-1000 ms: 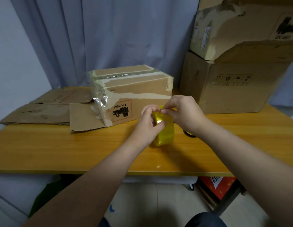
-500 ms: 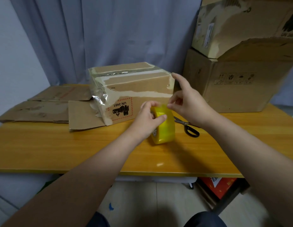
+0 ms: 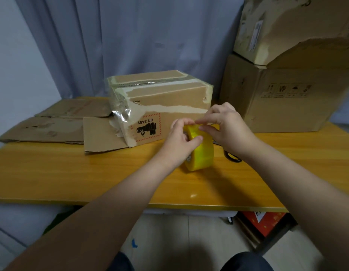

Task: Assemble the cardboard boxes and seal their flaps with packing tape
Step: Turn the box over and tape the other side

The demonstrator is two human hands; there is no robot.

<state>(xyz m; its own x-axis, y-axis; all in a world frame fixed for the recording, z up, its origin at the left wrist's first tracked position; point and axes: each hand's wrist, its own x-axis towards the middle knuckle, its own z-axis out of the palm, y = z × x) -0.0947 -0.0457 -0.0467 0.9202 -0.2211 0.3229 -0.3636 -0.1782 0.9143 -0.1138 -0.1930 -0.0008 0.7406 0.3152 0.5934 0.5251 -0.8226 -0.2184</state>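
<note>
Two bare hands meet over a yellow roll of packing tape (image 3: 203, 156), standing on edge near the front of the orange wooden table (image 3: 81, 173). The left hand (image 3: 180, 142) grips it, fingers hooked into the core, thumb across the outer face, while the right hand (image 3: 227, 130) pinches at its top. Black-handled scissors (image 3: 228, 155) lie beneath the right wrist. Just behind sits a small taped brown cardboard box (image 3: 166, 102), flattened cardboard sheets (image 3: 50, 128) to its left, and large stacked brown cartons (image 3: 287, 106) at the far right.

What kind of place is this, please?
Probably a makeshift packing spot in a home or office room: a wooden table before a curtain, flattened cardboard boxes, stacked cartons, and a yellow packing tape roll.
</note>
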